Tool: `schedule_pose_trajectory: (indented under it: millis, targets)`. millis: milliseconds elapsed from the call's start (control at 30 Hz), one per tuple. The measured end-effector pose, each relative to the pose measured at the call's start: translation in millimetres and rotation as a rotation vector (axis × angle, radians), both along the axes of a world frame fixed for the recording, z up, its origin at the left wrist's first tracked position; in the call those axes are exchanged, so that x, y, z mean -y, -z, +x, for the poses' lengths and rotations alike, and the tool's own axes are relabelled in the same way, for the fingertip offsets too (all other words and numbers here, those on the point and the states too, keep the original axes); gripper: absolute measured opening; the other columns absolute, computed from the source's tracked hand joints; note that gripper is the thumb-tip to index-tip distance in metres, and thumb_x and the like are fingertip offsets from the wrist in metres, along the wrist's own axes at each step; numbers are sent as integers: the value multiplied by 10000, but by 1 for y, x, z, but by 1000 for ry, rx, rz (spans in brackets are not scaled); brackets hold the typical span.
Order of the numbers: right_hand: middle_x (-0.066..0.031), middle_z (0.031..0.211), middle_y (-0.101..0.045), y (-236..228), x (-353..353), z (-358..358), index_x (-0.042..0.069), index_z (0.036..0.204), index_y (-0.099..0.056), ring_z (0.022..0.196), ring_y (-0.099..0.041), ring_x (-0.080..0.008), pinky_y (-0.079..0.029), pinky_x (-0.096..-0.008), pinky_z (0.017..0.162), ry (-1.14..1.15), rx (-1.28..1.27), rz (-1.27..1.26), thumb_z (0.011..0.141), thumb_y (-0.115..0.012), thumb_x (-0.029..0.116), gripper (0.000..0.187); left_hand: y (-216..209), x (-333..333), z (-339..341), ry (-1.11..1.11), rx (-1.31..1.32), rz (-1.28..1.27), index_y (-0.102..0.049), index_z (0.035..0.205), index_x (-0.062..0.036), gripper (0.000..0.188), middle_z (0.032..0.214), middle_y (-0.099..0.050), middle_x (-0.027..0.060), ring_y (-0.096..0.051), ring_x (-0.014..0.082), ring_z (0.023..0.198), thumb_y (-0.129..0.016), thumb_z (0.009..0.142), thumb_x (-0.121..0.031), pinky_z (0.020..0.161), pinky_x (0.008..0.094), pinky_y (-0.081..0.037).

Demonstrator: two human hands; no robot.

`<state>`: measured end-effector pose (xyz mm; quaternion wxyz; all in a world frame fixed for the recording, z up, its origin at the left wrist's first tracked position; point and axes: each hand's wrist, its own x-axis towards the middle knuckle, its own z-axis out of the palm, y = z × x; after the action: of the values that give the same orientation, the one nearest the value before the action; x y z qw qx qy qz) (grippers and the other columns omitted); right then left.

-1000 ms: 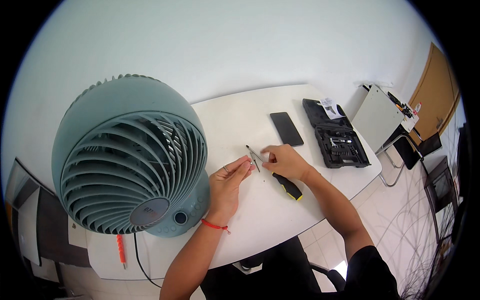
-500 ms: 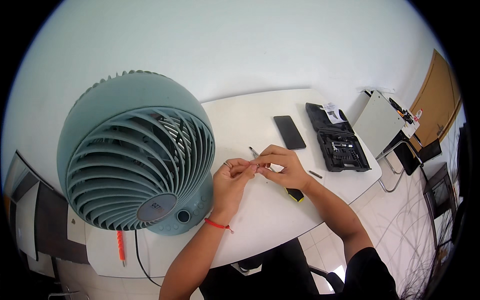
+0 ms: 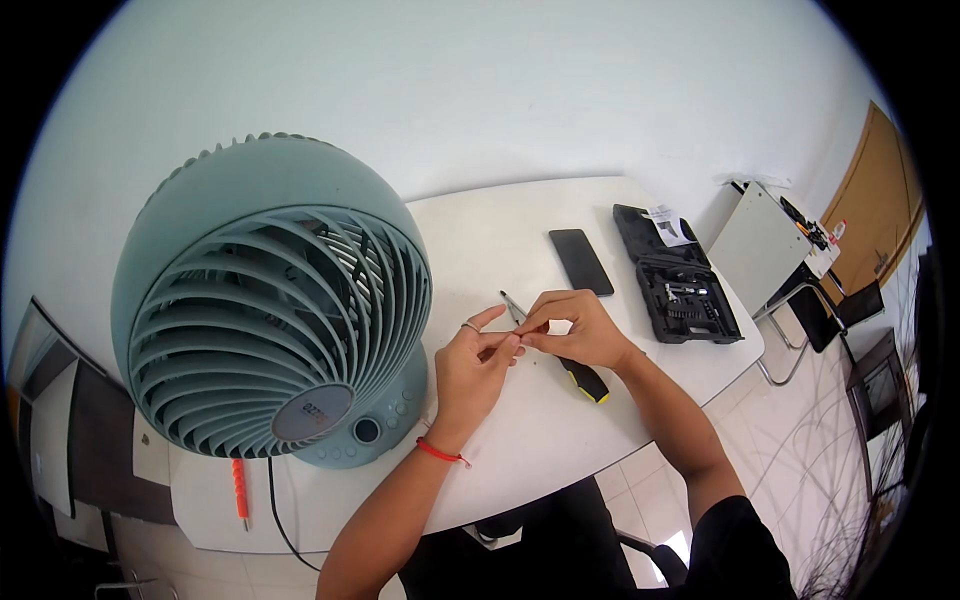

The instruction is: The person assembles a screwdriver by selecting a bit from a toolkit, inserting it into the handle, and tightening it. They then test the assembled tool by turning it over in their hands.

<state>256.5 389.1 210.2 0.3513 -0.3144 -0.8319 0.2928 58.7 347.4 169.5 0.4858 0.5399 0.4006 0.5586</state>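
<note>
Over the table my left hand [image 3: 474,372] and my right hand [image 3: 580,330] meet, with thumbs and fingers pinched together at the tips. Whatever sits between the fingertips is too small to make out. Under my right hand lies a screwdriver with a black and yellow handle [image 3: 588,381]. A thin dark pointed rod [image 3: 511,303] shows beyond my fingertips; whether it belongs to the screwdriver is hidden. Left of my left hand stands a large grey-green round fan [image 3: 270,172], its curved grille facing the table front and its buttoned base beside my wrist.
On the white table [image 3: 480,225] lie a black phone [image 3: 580,262] and an opened black tool case [image 3: 690,300] with bits and a paper. An orange-handled screwdriver [image 3: 240,490] and a black cable [image 3: 278,515] are at the front left. A cabinet [image 3: 752,240] stands beyond the right edge.
My left fingers have lifted and spread a little, while the pinch at the fingertips stays. My right hand has shifted slightly right and down, and more of the screwdriver handle shows.
</note>
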Motion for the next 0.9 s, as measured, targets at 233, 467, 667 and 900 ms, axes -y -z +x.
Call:
schedule_pose_trajectory:
  millis: [233,467,667,900]
  targets:
    - [-73,885,-690,0,6,-7,27,932,-729,776,-648,-177,-502,-301,678,36,-16,67,820,-718,-13,119,4,-3,-4,47,-36,67,-643,1210,87,289,1023,-766,121,-734,130,856,-688,963,-55,774,251,-586]
    - [-62,858,-658,4,4,-3,12,889,-637,766,-642,-154,-510,-289,708,83,-132,111,810,-676,-20,94,3,-4,-3,205,109,43,-602,1302,50,326,1113,-735,133,-709,167,989,-643,998,-62,904,278,-567]
    - [-52,910,-681,9,0,2,9,903,-647,826,-635,-126,-511,-279,762,81,-437,-105,837,-690,-47,96,4,-4,-3,208,186,-14,-598,1309,41,310,1237,-662,130,-667,179,1088,-605,1014,-53,991,312,-534]
    - [-52,949,-681,1,2,3,-11,975,-728,827,-626,-103,-505,-262,735,21,-360,-304,858,-745,-34,121,11,-8,-3,232,241,-52,-591,1294,30,286,1207,-650,106,-644,173,1091,-583,1014,-27,1013,321,-519]
